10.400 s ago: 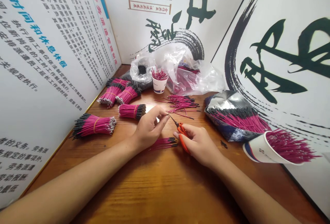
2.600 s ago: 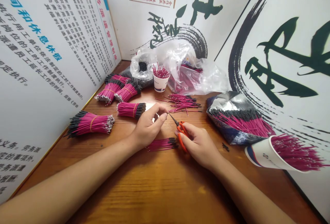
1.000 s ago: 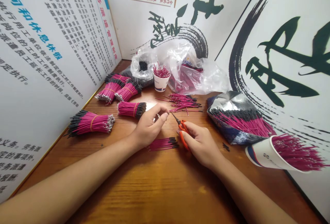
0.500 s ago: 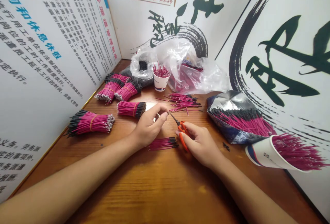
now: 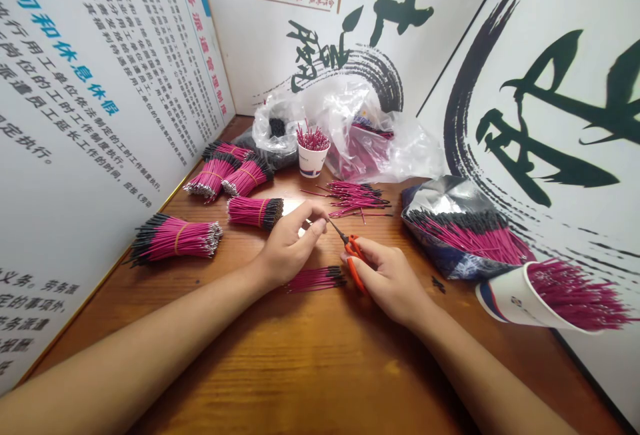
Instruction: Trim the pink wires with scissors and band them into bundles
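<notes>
Right hand (image 5: 393, 281), fingers (image 5: 363, 248) curled closed around small orange-handled steel scissors (image 5: 354, 258); left hand (image 5: 290, 245), fingertips (image 5: 317, 225) pinched together just beside the blades, any held wire too thin to tell; loose magenta black-tipped wires (image 5: 316, 279) just below, on the brown wooden bench (image 5: 300, 368).

The left forearm (image 5: 135, 335) and right forearm (image 5: 480, 355) are bare and smooth, slim and evenly tapered, narrowing from the bottom edge of the view to small wrists. The left hand (image 5: 287, 245) and right hand (image 5: 387, 281) are slender, with long, tapering fingers and short, neatly trimmed nails.
</notes>
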The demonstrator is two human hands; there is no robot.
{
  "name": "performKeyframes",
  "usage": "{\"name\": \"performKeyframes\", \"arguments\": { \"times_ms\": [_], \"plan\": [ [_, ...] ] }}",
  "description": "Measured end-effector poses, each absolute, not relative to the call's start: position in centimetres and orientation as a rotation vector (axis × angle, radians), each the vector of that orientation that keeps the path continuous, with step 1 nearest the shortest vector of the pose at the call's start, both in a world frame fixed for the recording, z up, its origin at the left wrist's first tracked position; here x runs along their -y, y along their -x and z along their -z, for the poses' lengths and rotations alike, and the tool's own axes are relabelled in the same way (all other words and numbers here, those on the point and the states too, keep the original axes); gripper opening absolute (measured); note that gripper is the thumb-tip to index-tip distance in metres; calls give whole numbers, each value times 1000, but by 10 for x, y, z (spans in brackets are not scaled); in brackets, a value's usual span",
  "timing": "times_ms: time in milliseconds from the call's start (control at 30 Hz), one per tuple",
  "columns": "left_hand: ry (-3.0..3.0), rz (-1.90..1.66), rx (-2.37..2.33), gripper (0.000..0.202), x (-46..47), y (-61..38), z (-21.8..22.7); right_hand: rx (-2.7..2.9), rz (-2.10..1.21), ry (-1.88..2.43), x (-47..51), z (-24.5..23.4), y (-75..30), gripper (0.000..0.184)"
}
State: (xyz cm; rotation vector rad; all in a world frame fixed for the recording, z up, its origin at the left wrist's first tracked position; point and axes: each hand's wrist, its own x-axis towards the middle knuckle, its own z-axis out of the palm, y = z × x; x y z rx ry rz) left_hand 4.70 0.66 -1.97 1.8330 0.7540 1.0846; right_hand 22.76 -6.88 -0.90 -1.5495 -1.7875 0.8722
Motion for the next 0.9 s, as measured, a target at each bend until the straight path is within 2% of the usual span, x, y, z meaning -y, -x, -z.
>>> {"name": "performKeyframes", "arguments": {
  "times_ms": [400,900],
  "plan": [
    [-1807,-1105,-675,13,-7,-49,23,1718,-869,1481,68,15,-226,23],
    [-1769,-1101,-714,8,-7,-48,21,1785,-838,1546,70,9,-226,26]
  ]
}}
